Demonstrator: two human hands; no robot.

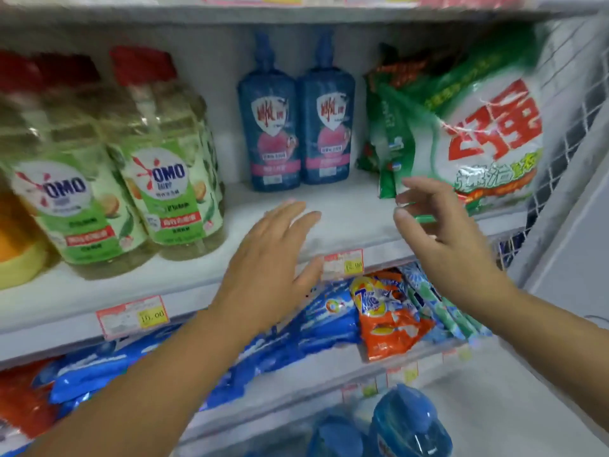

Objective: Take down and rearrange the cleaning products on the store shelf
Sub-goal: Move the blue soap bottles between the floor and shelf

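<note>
- now, far to the left of the pair of blue bottles [268, 133], the omo bottles [164, 192] stand on the same shelf [349, 206]. they are clear, green-labelled and red-capped. the row is blurred, and its leftmost bottles are cut off by the frame edge.
- further left again, a yellow and orange container [16, 258] shows only in part, too little to tell what it is.
- below and left of the blue bottles, a price tag [133, 316] on the shelf edge reads 15.00. its other print is unreadable.
- just in front of the blue bottles and slightly left, the left hand [273, 258] is flat, palm down, with fingers straight and close together, holding nothing. its fingertips are near the bottles' bases but apart from them. whether the palm rests on the shelf or hovers over it cannot be told.
- the blue bottles stand upright at the back of the shelf, side by side and touching. their labels are too blurred to read.
- right of the blue bottles and nearer the camera, the right hand [441, 239] is spread with fingers loosely bent, gripping nothing. its fingertips overlap the lower left corner of the green and white detergent bag [487, 143]. whether they touch it cannot be told.
- that bag leans to the right of the blue bottles, and more green bags [389, 133] behind it are mostly hidden.
- below the blue bottles, blue bags [323, 321] and an orange bag [389, 321] lie on the next shelf down, partly covered by both forearms.
</note>
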